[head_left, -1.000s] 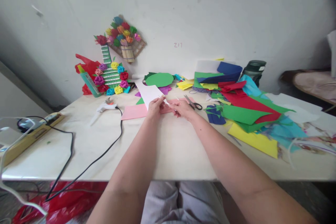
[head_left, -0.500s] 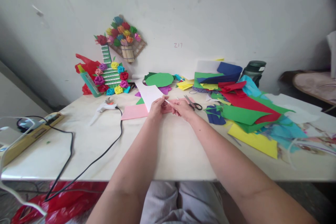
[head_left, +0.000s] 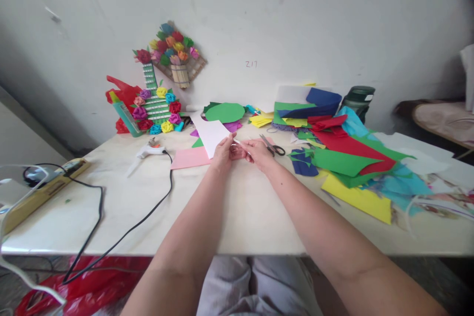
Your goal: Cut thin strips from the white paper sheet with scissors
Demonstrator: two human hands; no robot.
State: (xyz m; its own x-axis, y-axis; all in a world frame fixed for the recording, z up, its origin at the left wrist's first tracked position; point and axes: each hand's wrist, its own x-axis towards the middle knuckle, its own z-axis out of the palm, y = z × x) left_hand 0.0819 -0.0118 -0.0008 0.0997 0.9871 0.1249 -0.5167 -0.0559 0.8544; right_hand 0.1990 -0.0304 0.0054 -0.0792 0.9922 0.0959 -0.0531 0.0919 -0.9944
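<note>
Between the fingertips of both hands is a thin white paper roll (head_left: 237, 142), small and partly covered by the fingers. My left hand (head_left: 224, 152) is closed on its left end, and my right hand (head_left: 258, 152) pinches its right end. Just behind my left hand lies a white paper sheet (head_left: 210, 133). A pink paper sheet (head_left: 190, 157) rests on the table left of my left hand, and part of it seems to run on behind the hands. Right of my right hand lie scissors (head_left: 273, 146) with black handles, their blades apart.
On the left stand a glue bottle (head_left: 126, 117), a white glue gun (head_left: 146, 151) with a black cord, and a power strip (head_left: 50, 190). Paper flower crafts (head_left: 157, 103) lean on the wall. Coloured paper (head_left: 348, 158) and a dark bottle (head_left: 358, 101) occupy the right side.
The white strip between my hands now looks narrower and more rolled. My fingers have shifted slightly along it, and both hands stay in nearly the same spot.
</note>
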